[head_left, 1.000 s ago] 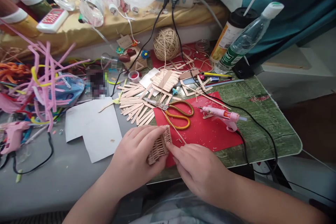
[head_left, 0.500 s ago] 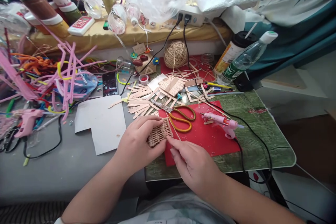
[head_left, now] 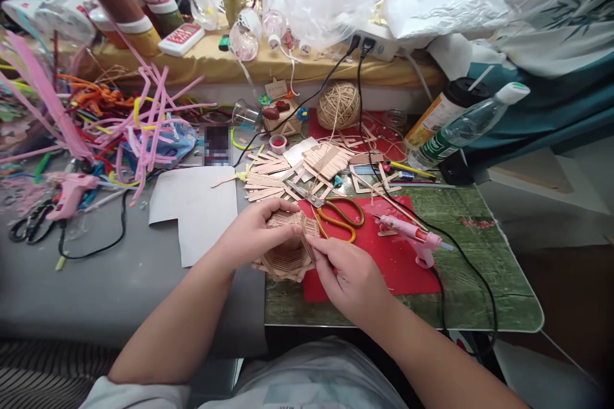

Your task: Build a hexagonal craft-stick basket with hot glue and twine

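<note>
My left hand (head_left: 259, 230) is wrapped round a small octagonal bowl of stacked craft sticks (head_left: 285, 259), its thumb across the opening. The bowl is tilted so that its inside faces me. At the bowl's right wall, the thumb and index finger of my right hand (head_left: 348, 271) are pinched together, on twine as far as I can tell; the fingertips cover most of it. Just beyond the hands lie yellow-handled scissors (head_left: 341, 217), partly over a red sheet (head_left: 384, 275). A ball of twine (head_left: 338, 106) sits farther back, its strand trailing towards the scissors.
A pink glue gun (head_left: 410, 233) rests on the red sheet, its black cord looping right. Loose craft sticks (head_left: 268, 182) lie behind the hands. A plastic bottle (head_left: 467, 128) and a cup (head_left: 441, 112) stand back right. White card (head_left: 196, 204) and pink pipe cleaners (head_left: 156, 115) are leftward.
The bowl has been turned in my left hand: its ribbed side faced me before, now its opening does. My right fingers stay at its right edge. The whole view has shifted slightly.
</note>
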`<state>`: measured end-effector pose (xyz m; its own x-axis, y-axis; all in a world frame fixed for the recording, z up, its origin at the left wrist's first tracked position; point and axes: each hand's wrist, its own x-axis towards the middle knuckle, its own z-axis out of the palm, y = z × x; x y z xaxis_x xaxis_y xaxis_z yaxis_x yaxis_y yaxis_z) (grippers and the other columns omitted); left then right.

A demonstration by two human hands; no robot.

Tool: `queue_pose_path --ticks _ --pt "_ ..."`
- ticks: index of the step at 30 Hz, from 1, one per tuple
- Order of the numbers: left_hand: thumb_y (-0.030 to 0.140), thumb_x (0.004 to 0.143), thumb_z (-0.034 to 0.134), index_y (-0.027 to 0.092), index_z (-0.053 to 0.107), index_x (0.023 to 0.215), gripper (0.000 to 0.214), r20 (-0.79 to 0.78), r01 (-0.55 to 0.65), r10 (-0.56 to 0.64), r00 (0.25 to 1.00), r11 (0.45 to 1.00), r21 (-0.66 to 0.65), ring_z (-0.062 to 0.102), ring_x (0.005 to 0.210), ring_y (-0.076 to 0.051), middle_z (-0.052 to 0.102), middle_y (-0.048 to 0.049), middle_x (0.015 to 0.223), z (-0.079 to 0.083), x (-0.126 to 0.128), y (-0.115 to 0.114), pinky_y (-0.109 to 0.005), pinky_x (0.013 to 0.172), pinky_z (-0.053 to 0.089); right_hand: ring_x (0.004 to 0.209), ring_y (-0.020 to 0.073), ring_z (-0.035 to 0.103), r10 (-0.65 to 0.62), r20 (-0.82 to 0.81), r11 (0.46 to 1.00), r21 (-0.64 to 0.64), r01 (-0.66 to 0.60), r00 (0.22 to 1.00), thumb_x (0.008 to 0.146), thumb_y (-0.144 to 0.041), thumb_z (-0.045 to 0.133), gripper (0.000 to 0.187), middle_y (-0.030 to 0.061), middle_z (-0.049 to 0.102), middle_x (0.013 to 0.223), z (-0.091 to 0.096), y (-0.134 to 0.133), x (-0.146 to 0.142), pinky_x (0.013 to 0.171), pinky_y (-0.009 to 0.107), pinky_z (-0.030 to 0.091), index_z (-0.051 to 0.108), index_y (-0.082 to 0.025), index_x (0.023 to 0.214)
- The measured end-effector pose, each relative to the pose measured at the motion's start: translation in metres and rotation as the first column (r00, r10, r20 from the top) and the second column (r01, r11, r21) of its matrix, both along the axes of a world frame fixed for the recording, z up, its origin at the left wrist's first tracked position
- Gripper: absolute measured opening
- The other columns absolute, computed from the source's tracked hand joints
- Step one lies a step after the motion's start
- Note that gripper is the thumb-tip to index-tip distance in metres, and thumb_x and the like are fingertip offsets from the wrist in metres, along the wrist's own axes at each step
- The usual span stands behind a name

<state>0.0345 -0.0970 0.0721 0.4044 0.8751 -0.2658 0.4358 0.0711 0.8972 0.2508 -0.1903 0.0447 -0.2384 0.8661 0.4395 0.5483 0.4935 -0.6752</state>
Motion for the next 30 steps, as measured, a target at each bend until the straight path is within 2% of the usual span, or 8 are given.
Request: queue_pose_path --ticks 3,9,13,19,26,30 --pt "0.058 0.082 0.081 0.023 0.074 0.119 0.052 0.073 -0.021 0.026 0.997 0.997 -0.075 0.072 0.104 -0.027 0.078 -0.0044 0.112 -0.007 0.0 0.004 -0.034 0.087 0.056 0.096 0.0242 0.079 0.009 0.015 1.0 0.023 -0.009 1.0 0.103 -0.009 0.055 0.032 0.0111 0.081 0.105 -0.006 0.003 0.0 0.084 0.037 0.065 0.068 -0.018 0.131" --pt "0.06 0.082 0.08 0.02 0.075 0.116 0.052 0.107 -0.023 0.038 0.994 0.99 -0.14 0.07 0.091 -0.024 0.077 -0.0055 0.104 -0.017 0.001 0.011 -0.032 0.078 0.053 0.087 0.0239 0.077 0.009 0.066 0.997 0.077 -0.014 0.998 0.103 -0.007 0.055 0.032 0.0112 0.079 0.098 -0.016 0.005 0.005 0.078 0.038 0.063 0.066 -0.015 0.132" --pt "0.06 0.082 0.08 0.021 0.077 0.113 0.051 0.123 -0.027 0.048 0.991 0.986 -0.166 0.068 0.086 -0.022 0.077 -0.0046 0.099 -0.025 0.002 0.016 -0.03 0.075 0.05 0.091 0.0252 0.077 0.014 0.106 0.995 0.093 -0.024 0.994 0.103 -0.006 0.055 0.035 0.013 0.079 0.103 -0.021 0.002 0.007 0.082 0.041 0.063 0.064 -0.014 0.136" --pt "0.061 0.08 0.081 0.018 0.077 0.106 0.05 0.121 -0.055 0.074 0.99 0.987 -0.153 0.068 0.096 -0.024 0.076 -0.0057 0.102 -0.034 0.004 0.024 -0.034 0.087 0.051 0.098 0.0269 0.078 -0.036 0.108 0.999 0.005 0.035 0.994 0.104 -0.009 0.054 0.03 0.0143 0.08 0.109 -0.016 -0.003 0.004 0.085 0.041 0.065 0.067 -0.013 0.131" --pt "0.064 0.078 0.081 0.017 0.076 0.103 0.053 0.133 -0.076 0.101 0.986 0.981 -0.179 0.068 0.089 -0.023 0.075 -0.0056 0.094 -0.043 0.003 0.027 -0.035 0.082 0.052 0.101 0.0274 0.079 -0.022 0.122 0.999 -0.038 0.027 0.992 0.105 -0.01 0.053 0.035 0.0154 0.08 0.114 -0.02 -0.01 0.007 0.087 0.042 0.066 0.065 -0.012 0.137" --pt "0.064 0.079 0.08 0.018 0.076 0.103 0.052 0.162 -0.069 0.102 0.982 0.978 -0.195 0.07 0.091 -0.024 0.076 -0.0061 0.097 -0.049 0.002 0.029 -0.035 0.084 0.054 0.092 0.0252 0.079 -0.024 0.105 0.999 -0.043 0.028 0.994 0.104 -0.01 0.053 0.034 0.0137 0.081 0.111 -0.029 -0.015 0.014 0.082 0.041 0.066 0.066 -0.015 0.135"
